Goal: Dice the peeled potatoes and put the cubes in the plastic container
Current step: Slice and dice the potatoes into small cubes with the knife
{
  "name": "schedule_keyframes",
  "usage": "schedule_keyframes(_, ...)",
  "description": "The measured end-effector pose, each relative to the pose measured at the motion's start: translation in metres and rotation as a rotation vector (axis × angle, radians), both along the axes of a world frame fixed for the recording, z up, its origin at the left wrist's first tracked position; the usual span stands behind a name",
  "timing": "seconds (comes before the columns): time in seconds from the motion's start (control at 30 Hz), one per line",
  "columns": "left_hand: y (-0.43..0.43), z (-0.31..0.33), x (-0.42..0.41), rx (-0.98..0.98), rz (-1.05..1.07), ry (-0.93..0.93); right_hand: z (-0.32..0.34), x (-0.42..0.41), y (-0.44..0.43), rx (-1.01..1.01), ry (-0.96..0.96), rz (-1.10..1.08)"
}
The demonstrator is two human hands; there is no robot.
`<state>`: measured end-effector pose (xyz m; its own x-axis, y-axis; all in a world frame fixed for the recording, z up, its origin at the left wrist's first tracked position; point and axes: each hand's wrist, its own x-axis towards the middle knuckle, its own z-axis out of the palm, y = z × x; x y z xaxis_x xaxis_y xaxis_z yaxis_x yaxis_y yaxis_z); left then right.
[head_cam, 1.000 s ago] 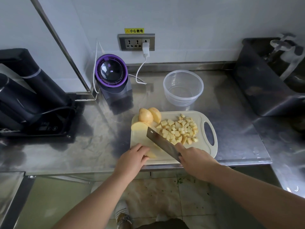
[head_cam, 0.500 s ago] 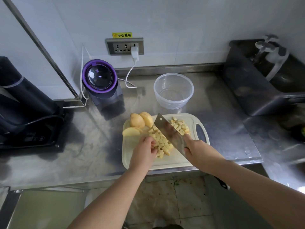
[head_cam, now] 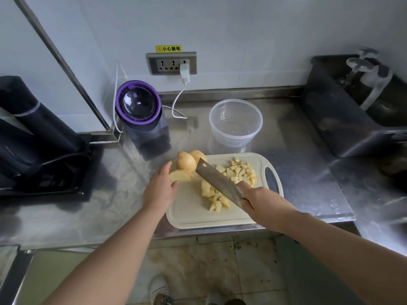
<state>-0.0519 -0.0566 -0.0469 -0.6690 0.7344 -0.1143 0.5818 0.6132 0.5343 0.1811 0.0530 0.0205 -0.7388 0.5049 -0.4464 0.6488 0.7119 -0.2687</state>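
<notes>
Left fingers (head_cam: 166, 170) now at potato half (head_cam: 182, 176)

The left forearm runs up from 7 o'clock; the left hand (head_cam: 159, 191) is palm down, fingers straight toward 12. The right forearm runs in from 4 o'clock; the right hand (head_cam: 262, 203) curls round the knife (head_cam: 217, 179), which points to 10.

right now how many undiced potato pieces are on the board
3: two rounded yellow potatoes at the white plastic board's far-left corner, one cut half by the left hand.
</notes>
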Motion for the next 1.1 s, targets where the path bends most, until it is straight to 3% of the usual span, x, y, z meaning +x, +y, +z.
schedule_keyframes(0.17,0.005,0.0,-0.003,-0.036,-0.007,0.041,0.005,0.001,-0.007,-0.003,-0.064,0.168)
schedule_keyframes(0.33,-0.007,0.002,0.0,-0.068,-0.141,0.173,-0.006,0.001,-0.017,-0.009,-0.153,0.256)
schedule_keyframes(0.9,-0.048,-0.016,0.017,0.141,-0.358,0.143,-0.021,-0.006,-0.032,-0.084,-0.063,-0.088)
schedule_keyframes(1.1,-0.052,-0.018,0.017,0.091,-0.415,0.184,-0.017,-0.011,-0.037,-0.048,-0.062,-0.091)
